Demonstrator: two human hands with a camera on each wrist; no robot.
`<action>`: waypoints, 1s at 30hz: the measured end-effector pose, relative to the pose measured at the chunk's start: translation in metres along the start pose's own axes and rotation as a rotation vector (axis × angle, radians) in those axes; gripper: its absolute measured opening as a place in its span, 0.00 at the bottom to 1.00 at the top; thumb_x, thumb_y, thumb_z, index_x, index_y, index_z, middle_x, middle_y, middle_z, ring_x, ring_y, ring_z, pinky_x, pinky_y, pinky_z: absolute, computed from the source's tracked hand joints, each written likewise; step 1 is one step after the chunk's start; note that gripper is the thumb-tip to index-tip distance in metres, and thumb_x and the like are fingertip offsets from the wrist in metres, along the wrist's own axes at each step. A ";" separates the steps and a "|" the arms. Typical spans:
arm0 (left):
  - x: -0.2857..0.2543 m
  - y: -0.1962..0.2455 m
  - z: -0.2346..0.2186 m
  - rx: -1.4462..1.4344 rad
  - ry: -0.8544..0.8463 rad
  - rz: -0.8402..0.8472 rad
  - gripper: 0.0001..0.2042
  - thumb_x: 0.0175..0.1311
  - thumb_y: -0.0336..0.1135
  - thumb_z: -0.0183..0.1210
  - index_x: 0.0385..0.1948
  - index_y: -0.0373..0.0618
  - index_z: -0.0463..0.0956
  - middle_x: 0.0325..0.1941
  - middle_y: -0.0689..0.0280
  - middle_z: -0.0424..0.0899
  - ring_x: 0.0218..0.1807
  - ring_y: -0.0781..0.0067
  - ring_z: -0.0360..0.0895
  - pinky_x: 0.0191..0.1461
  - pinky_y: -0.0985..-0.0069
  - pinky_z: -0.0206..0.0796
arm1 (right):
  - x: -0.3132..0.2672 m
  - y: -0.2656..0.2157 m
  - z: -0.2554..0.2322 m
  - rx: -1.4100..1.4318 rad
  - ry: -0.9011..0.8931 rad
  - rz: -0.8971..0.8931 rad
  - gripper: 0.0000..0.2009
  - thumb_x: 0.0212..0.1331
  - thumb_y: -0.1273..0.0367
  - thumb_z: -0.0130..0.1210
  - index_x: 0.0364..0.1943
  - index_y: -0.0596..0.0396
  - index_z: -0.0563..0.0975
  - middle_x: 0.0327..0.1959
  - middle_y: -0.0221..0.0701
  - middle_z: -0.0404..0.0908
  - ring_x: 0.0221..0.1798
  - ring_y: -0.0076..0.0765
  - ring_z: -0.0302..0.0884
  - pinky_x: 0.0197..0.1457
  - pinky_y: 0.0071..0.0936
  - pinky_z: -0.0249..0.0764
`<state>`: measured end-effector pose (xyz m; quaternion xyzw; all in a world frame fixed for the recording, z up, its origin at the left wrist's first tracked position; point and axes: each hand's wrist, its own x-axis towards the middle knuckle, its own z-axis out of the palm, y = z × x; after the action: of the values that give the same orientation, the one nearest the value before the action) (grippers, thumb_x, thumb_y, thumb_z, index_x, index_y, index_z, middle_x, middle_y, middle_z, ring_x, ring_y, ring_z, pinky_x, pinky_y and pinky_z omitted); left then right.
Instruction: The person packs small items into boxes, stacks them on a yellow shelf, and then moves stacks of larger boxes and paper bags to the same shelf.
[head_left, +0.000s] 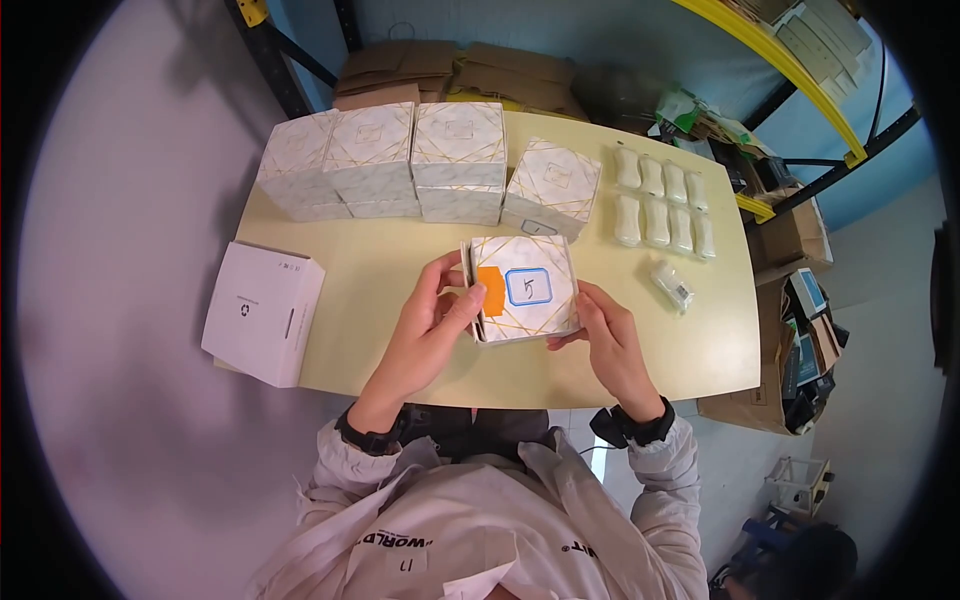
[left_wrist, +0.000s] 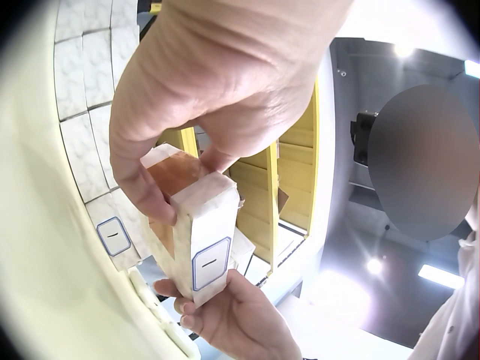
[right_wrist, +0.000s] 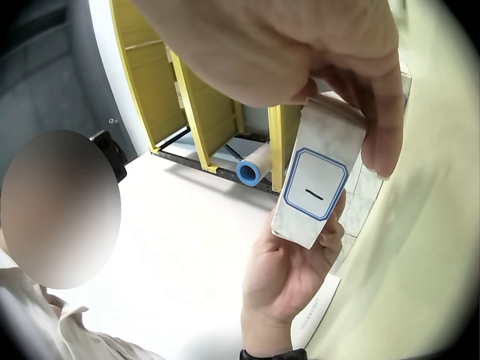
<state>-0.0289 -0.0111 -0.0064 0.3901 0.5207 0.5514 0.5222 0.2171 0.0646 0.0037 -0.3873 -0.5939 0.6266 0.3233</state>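
Both hands hold a small white marbled box (head_left: 540, 300) with gold lines in front of the body. An orange patch (head_left: 491, 291) and a blue-bordered label with a handwritten mark show on its upper face. The left hand (head_left: 425, 335) grips the box's left side, its thumb beside the patch. On the opposite side, the right hand (head_left: 612, 345) pinches the edge between thumb and fingers. In the right wrist view, one narrow side of the box (right_wrist: 319, 169) bears a blue-bordered label with a single stroke. Part of the box is hidden behind the fingers.
Stacked marbled boxes (head_left: 370, 150) line the back of the table (head_left: 390, 255), with a tilted one (head_left: 555, 185) beside them. A larger white box (head_left: 262, 312) stands at the left. Several wrapped white pieces (head_left: 655, 200) lie in rows at the right, near a small wrapped packet (head_left: 672, 287).
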 end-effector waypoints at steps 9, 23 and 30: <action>-0.005 0.006 0.005 0.019 -0.082 0.105 0.39 0.75 0.30 0.69 0.81 0.43 0.55 0.63 0.60 0.74 0.53 0.77 0.79 0.60 0.73 0.76 | -0.001 0.005 -0.008 -0.020 0.081 -0.041 0.20 0.86 0.69 0.42 0.72 0.69 0.73 0.58 0.36 0.86 0.54 0.27 0.84 0.55 0.28 0.83; -0.010 0.002 0.006 0.280 -0.015 0.311 0.34 0.69 0.26 0.72 0.73 0.37 0.63 0.70 0.51 0.79 0.68 0.62 0.82 0.72 0.62 0.75 | -0.001 0.002 -0.005 -0.015 -0.057 -0.206 0.25 0.82 0.76 0.53 0.78 0.67 0.64 0.73 0.44 0.76 0.73 0.33 0.76 0.72 0.30 0.75; -0.014 0.017 0.006 0.320 -0.044 0.388 0.26 0.65 0.26 0.75 0.64 0.38 0.76 0.65 0.55 0.84 0.68 0.61 0.83 0.71 0.62 0.75 | -0.002 0.009 -0.010 0.022 -0.106 -0.180 0.28 0.82 0.74 0.55 0.80 0.67 0.62 0.77 0.43 0.73 0.77 0.35 0.71 0.78 0.34 0.70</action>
<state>-0.0235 -0.0223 0.0127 0.5725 0.5051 0.5432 0.3494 0.2272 0.0671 -0.0050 -0.2952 -0.6357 0.6212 0.3504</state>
